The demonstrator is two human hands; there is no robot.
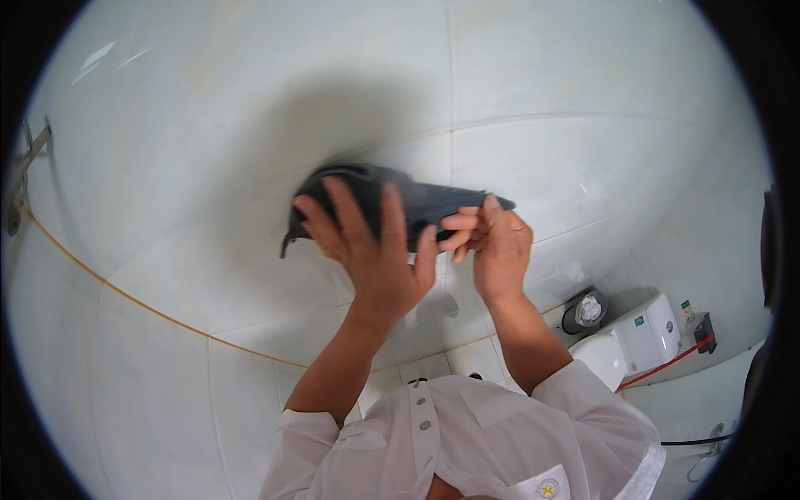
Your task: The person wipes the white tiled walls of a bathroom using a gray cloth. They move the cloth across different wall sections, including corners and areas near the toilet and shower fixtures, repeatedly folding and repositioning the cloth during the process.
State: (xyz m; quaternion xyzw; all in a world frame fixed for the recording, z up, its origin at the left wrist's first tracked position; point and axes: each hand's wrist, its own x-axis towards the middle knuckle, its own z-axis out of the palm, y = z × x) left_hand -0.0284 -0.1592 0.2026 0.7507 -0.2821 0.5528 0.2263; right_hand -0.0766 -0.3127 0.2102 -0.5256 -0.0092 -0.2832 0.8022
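A black, thin, flexible sheet [419, 203], perhaps plastic or cloth, is spread before a pale tiled wall [525, 156]. Its left part is bunched and blurred, and a narrow end points right. My left hand [375, 244] lies over the bunched part with its fingers spread. On the right, my right hand [500, 240] pinches the narrow end between thumb and fingers. Whether the sheet touches the wall cannot be told. The hands hide part of its lower edge.
At the lower right stand a white toilet [606, 356] and a lined waste bin [586, 310] with crumpled paper. A red strip [669, 362] runs beside the toilet. A metal fitting [28, 169] is at the far left wall. A yellowish line [150, 307] crosses the tiles.
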